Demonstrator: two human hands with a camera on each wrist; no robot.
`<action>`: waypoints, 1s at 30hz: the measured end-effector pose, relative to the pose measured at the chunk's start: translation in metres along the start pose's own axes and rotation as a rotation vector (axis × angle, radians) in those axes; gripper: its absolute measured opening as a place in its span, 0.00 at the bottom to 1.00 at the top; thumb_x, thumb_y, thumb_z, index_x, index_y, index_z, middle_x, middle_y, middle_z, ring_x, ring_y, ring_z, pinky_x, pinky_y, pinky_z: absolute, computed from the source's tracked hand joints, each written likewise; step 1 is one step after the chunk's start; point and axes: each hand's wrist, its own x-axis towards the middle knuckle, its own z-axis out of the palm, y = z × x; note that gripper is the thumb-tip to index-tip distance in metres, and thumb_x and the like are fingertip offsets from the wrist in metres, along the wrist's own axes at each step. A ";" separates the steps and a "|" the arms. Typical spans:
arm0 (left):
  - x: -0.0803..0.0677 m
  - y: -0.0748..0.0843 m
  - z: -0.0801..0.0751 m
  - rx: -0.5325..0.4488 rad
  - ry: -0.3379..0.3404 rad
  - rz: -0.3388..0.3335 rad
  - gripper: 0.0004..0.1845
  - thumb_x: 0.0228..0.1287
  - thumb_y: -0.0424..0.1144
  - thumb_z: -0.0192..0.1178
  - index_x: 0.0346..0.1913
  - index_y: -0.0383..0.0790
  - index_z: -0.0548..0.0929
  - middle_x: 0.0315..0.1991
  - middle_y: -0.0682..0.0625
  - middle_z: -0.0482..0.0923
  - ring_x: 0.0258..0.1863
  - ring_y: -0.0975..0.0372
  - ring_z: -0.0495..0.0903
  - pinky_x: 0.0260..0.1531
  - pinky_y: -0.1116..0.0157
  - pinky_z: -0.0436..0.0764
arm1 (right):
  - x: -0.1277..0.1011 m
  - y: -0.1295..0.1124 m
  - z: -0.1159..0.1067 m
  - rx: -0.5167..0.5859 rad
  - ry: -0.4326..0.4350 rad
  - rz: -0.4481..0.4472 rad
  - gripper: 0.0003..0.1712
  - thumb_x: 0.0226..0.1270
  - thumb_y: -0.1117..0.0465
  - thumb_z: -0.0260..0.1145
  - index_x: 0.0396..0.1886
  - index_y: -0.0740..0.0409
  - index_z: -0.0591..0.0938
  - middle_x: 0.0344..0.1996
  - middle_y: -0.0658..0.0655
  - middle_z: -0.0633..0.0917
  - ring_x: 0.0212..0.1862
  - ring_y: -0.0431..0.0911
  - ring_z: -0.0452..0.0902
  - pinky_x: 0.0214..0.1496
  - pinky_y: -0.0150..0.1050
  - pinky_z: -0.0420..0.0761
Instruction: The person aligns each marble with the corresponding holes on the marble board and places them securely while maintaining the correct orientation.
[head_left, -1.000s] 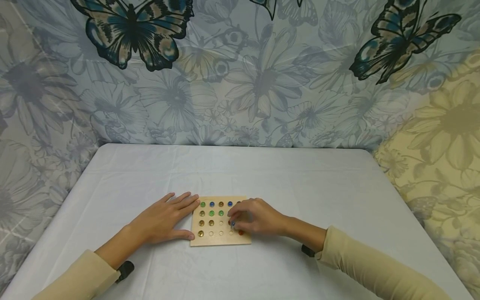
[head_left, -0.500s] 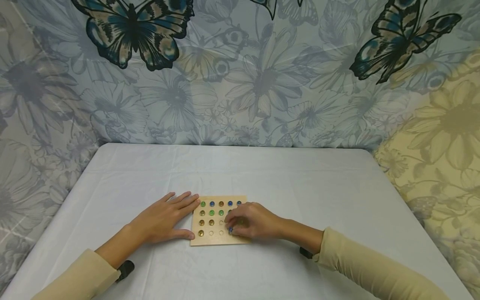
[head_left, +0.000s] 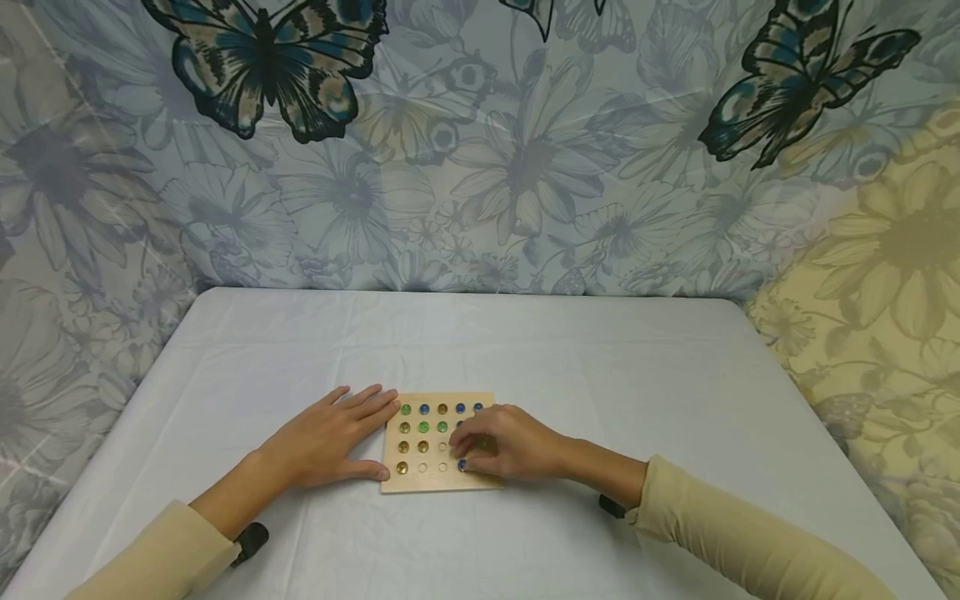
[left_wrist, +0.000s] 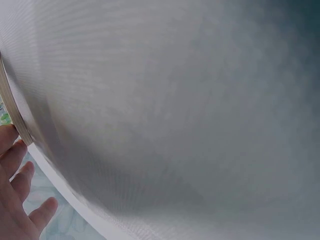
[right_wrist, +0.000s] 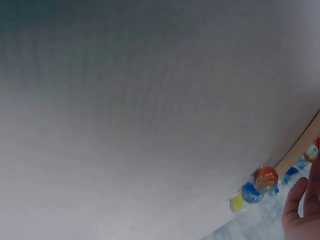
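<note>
A square wooden board (head_left: 420, 482) with rows of holes lies on the table near its front edge. Green, blue and amber marbles (head_left: 423, 426) sit in the upper rows and the left column. My right hand (head_left: 463, 457) hovers over the board's right side, fingers curled, pinching a blue marble (head_left: 462, 465) at the bottom row. My left hand (head_left: 337, 433) lies flat on the cloth, fingertips against the board's left edge. In the right wrist view an orange marble (right_wrist: 265, 179), a blue one (right_wrist: 250, 192) and a yellow one (right_wrist: 237, 203) show by the board's edge (right_wrist: 300, 145).
A pale grey cloth covers the table (head_left: 600, 375). A floral curtain with butterflies (head_left: 480, 150) hangs behind and on both sides. The left wrist view shows mostly cloth, the board's edge (left_wrist: 10, 105) and my fingers (left_wrist: 20, 200).
My right hand has shifted slightly left and toward me, carrying the blue marble down to the bottom row. The left hand has stayed still.
</note>
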 end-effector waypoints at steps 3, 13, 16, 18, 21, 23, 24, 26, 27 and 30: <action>0.000 0.000 0.000 -0.007 -0.005 -0.002 0.49 0.64 0.75 0.45 0.77 0.42 0.63 0.76 0.48 0.60 0.74 0.51 0.60 0.69 0.43 0.60 | -0.001 0.000 -0.007 -0.007 0.024 0.007 0.14 0.62 0.65 0.74 0.47 0.57 0.86 0.39 0.45 0.88 0.43 0.33 0.82 0.52 0.33 0.79; -0.001 -0.001 0.001 0.000 0.005 0.008 0.49 0.64 0.75 0.45 0.76 0.42 0.63 0.76 0.48 0.60 0.74 0.50 0.60 0.69 0.42 0.61 | -0.007 0.016 -0.036 -0.015 0.121 0.040 0.17 0.60 0.68 0.74 0.49 0.62 0.85 0.39 0.49 0.89 0.44 0.41 0.83 0.51 0.46 0.82; -0.001 -0.001 0.001 -0.004 0.005 0.010 0.49 0.64 0.75 0.45 0.77 0.42 0.63 0.76 0.48 0.60 0.74 0.50 0.60 0.69 0.42 0.61 | -0.012 0.023 -0.040 -0.031 0.128 0.058 0.18 0.60 0.67 0.74 0.50 0.61 0.85 0.40 0.49 0.89 0.44 0.42 0.84 0.51 0.47 0.82; -0.001 -0.001 0.001 -0.007 0.004 0.010 0.49 0.64 0.75 0.45 0.77 0.42 0.63 0.76 0.48 0.60 0.74 0.50 0.60 0.69 0.42 0.61 | -0.015 0.026 -0.042 -0.036 0.128 0.077 0.18 0.60 0.67 0.75 0.50 0.61 0.85 0.40 0.48 0.89 0.44 0.43 0.84 0.52 0.48 0.82; -0.001 -0.001 0.001 -0.007 0.004 0.011 0.49 0.64 0.75 0.45 0.77 0.42 0.62 0.76 0.48 0.60 0.74 0.51 0.60 0.69 0.42 0.61 | -0.020 0.029 -0.044 -0.033 0.122 0.114 0.18 0.60 0.67 0.74 0.51 0.60 0.85 0.41 0.48 0.89 0.45 0.42 0.84 0.53 0.48 0.81; -0.001 -0.001 0.001 -0.005 0.007 0.012 0.49 0.64 0.75 0.45 0.77 0.42 0.63 0.76 0.48 0.60 0.74 0.51 0.60 0.69 0.42 0.61 | -0.023 0.032 -0.044 -0.033 0.113 0.139 0.18 0.60 0.67 0.74 0.51 0.59 0.85 0.41 0.48 0.89 0.45 0.41 0.84 0.53 0.48 0.81; -0.001 -0.001 0.001 -0.004 0.009 0.014 0.49 0.64 0.75 0.45 0.77 0.42 0.63 0.76 0.48 0.60 0.74 0.51 0.60 0.68 0.42 0.61 | -0.025 0.033 -0.044 -0.031 0.107 0.151 0.18 0.60 0.67 0.74 0.51 0.59 0.85 0.41 0.48 0.89 0.45 0.41 0.83 0.54 0.48 0.81; -0.001 -0.001 0.001 -0.001 0.011 0.015 0.49 0.64 0.75 0.45 0.77 0.42 0.63 0.76 0.48 0.60 0.74 0.51 0.60 0.68 0.42 0.62 | -0.028 0.035 -0.045 -0.028 0.094 0.168 0.17 0.61 0.68 0.73 0.51 0.59 0.85 0.41 0.48 0.89 0.45 0.40 0.83 0.54 0.49 0.81; -0.001 -0.001 0.001 -0.001 0.012 0.015 0.49 0.64 0.75 0.45 0.77 0.42 0.63 0.76 0.48 0.60 0.74 0.51 0.60 0.68 0.42 0.62 | -0.030 0.036 -0.045 -0.028 0.088 0.174 0.17 0.61 0.68 0.73 0.51 0.59 0.85 0.41 0.48 0.89 0.45 0.40 0.83 0.53 0.49 0.81; -0.001 -0.001 0.001 0.001 0.012 0.015 0.49 0.64 0.75 0.45 0.77 0.42 0.63 0.76 0.48 0.60 0.74 0.51 0.60 0.68 0.42 0.62 | -0.034 0.040 -0.046 -0.025 0.075 0.189 0.17 0.62 0.68 0.72 0.51 0.60 0.85 0.41 0.48 0.89 0.46 0.41 0.83 0.54 0.48 0.81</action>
